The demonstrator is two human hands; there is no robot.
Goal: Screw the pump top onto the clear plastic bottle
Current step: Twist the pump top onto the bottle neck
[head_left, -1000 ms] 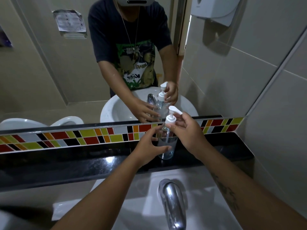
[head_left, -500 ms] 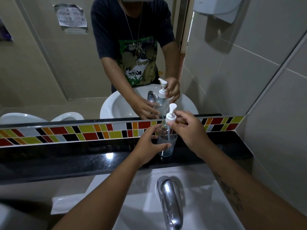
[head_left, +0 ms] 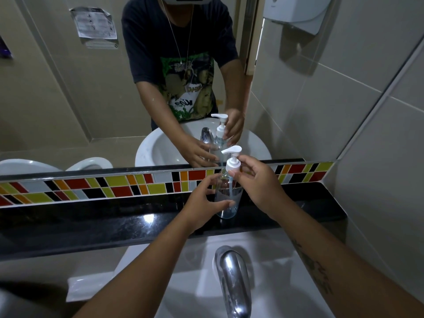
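Observation:
A clear plastic bottle (head_left: 228, 196) stands upright on the black stone ledge (head_left: 114, 226) behind the sink. My left hand (head_left: 204, 200) wraps around its lower body, thumb in front. A white pump top (head_left: 232, 160) sits on the bottle's neck, its nozzle pointing left. My right hand (head_left: 257, 180) pinches the pump's white collar with fingertips and thumb. A thin dip tube runs down inside the bottle.
A chrome tap (head_left: 234, 281) rises over the white basin (head_left: 275, 271) just below my arms. A mirror (head_left: 68, 88) above a coloured tile strip (head_left: 114, 184) reflects the person and the bottle. A tiled wall (head_left: 378, 157) closes the right side, with a white dispenser (head_left: 298, 10) high up.
The pump nozzle has turned from pointing right, through pointing away, to pointing left, with my right hand twisting the collar. My left hand has stayed on the bottle.

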